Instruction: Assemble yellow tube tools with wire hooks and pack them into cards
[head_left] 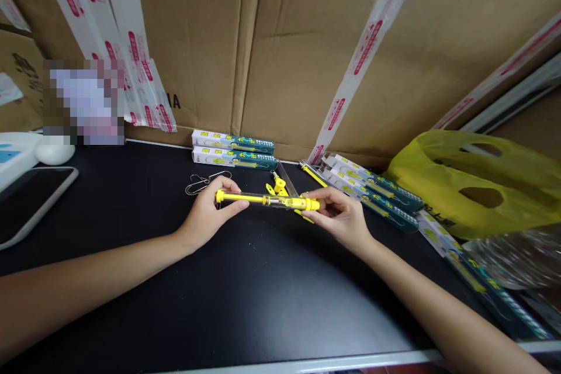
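A clear tube with yellow end pieces and a yellow rod inside (252, 198) is held level above the black table. My left hand (210, 210) grips its left end between thumb and fingers. Around the yellow right end close the fingertips of my right hand (339, 216). Just behind the tube lie small yellow parts (278, 185), partly hidden by it. Bent metal hooks (205, 181) rest on the table behind my left hand. A spring with a yellow strip (313, 174) lies behind my right hand.
Two printed boxes (234, 158) are stacked at the back; more boxes (372, 198) lie on the right by a yellow plastic bag (438, 187) and a clear plastic bottle (517, 257). A phone (35, 204) lies at the left. Large cardboard (197, 41) stands behind the black table (245, 304).
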A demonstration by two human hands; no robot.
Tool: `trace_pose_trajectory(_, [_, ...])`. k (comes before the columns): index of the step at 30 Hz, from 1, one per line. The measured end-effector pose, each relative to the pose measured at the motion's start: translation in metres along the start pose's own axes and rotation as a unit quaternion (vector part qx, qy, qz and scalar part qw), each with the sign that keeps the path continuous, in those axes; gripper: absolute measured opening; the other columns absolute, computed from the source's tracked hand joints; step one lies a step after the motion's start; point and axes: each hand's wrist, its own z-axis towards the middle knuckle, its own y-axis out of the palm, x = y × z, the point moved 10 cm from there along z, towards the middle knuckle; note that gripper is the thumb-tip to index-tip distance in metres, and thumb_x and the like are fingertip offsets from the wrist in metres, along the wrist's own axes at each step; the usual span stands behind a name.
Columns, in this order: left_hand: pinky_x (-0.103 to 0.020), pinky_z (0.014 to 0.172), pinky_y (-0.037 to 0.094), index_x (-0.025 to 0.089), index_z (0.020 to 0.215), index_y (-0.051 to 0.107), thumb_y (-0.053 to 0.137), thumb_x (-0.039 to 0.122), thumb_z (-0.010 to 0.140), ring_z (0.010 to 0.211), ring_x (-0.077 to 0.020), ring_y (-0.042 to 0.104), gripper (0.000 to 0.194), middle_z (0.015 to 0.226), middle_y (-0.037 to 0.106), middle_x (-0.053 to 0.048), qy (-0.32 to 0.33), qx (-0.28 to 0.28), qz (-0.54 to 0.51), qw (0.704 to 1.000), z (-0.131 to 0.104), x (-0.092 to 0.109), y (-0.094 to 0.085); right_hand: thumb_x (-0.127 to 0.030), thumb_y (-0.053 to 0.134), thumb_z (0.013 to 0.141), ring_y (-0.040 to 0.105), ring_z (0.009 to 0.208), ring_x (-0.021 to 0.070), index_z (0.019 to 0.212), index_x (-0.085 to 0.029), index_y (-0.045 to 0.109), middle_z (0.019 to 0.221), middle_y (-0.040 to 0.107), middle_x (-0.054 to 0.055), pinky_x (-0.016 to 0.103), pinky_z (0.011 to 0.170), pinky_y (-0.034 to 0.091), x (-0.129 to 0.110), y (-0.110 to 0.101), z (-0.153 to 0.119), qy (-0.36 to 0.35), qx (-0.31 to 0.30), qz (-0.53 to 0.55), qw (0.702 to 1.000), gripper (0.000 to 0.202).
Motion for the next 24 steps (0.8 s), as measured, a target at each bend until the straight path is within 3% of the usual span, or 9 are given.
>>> trace_pose_trajectory(5, [-0.027, 0.072, 0.040, 0.020, 0.084, 0.052, 0.066, 0.032, 0.076, 0.079, -0.0152, 0.053, 0.021, 0.084, 0.054, 0.001, 0.007, 0.006, 0.011, 1.000, 0.000, 0.001, -0.002, -0.034, 0.073, 0.072, 0.048, 0.063, 0.0146, 0.093, -0.022, 0.069, 0.075, 0.052, 0.002, 0.027, 0.052, 0.042, -0.015, -0.006, 0.003, -0.069, 0.027, -0.048, 0.996, 0.024])
trace_pose_trajectory(10, [-0.028, 0.075, 0.041, 0.020, 0.085, 0.052, 0.066, 0.030, 0.076, 0.080, -0.0151, 0.053, 0.019, 0.085, 0.053, 0.001, 0.018, 0.008, 0.019, 1.000, 0.000, 0.004, -0.002, -0.031, 0.074, 0.072, 0.054, 0.082, 0.0199, 0.092, -0.024, 0.069, 0.090, 0.055, 0.006, 0.030, 0.057, 0.048, -0.018, -0.006, 0.003, -0.079, 0.029, -0.037, 0.996, 0.021])
trace_pose_trajectory(14, [-0.028, 0.077, 0.040, 0.020, 0.085, 0.051, 0.066, 0.029, 0.076, 0.081, -0.0146, 0.052, 0.020, 0.085, 0.053, 0.001, 0.019, 0.003, 0.014, 1.000, -0.001, 0.004, -0.001, -0.029, 0.073, 0.074, 0.056, 0.079, 0.0194, 0.092, -0.022, 0.066, 0.087, 0.059, 0.006, 0.030, 0.057, 0.049, -0.019, -0.001, 0.002, -0.082, 0.013, -0.020, 0.996, 0.020])
trace_pose_trajectory(24, [-0.028, 0.075, 0.040, 0.020, 0.086, 0.051, 0.065, 0.031, 0.076, 0.082, -0.0153, 0.052, 0.020, 0.087, 0.052, 0.001, 0.009, -0.002, 0.004, 1.000, 0.001, -0.001, 0.000, -0.037, 0.069, 0.077, 0.058, 0.063, 0.0145, 0.090, -0.020, 0.055, 0.080, 0.062, 0.004, 0.027, 0.055, 0.051, -0.002, 0.011, -0.001, 0.000, -0.034, 0.046, 0.998, 0.025])
